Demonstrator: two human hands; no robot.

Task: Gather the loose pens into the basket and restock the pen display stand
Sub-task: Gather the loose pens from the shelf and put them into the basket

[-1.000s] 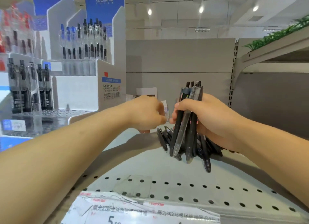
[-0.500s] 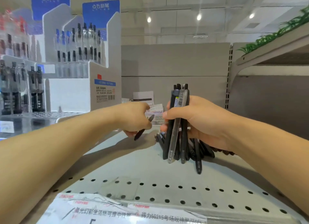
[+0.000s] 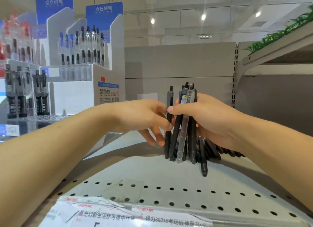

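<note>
My right hand (image 3: 208, 118) grips an upright bundle of pens (image 3: 184, 130), mostly black with one clear one, their tips resting on the grey shelf (image 3: 118, 169). My left hand (image 3: 144, 118) pinches a single black pen (image 3: 169, 125) and holds it upright against the left side of the bundle. Several loose black pens (image 3: 205, 155) lie on the shelf under and behind my right hand, partly hidden by it. The white and blue pen display stand (image 3: 81, 61) stands at the left, with rows of pens in its tiers. No basket is in view.
The shelf has a perforated front strip and a paper price label (image 3: 118, 215) along its edge. A grey back panel (image 3: 177, 66) closes the shelf behind. An upper shelf with green plant trim (image 3: 279, 33) juts out at the right.
My left hand picked a black pen off the shelf, turned it upright and brought it to the bundle in my right hand. The bundle stayed in place.
</note>
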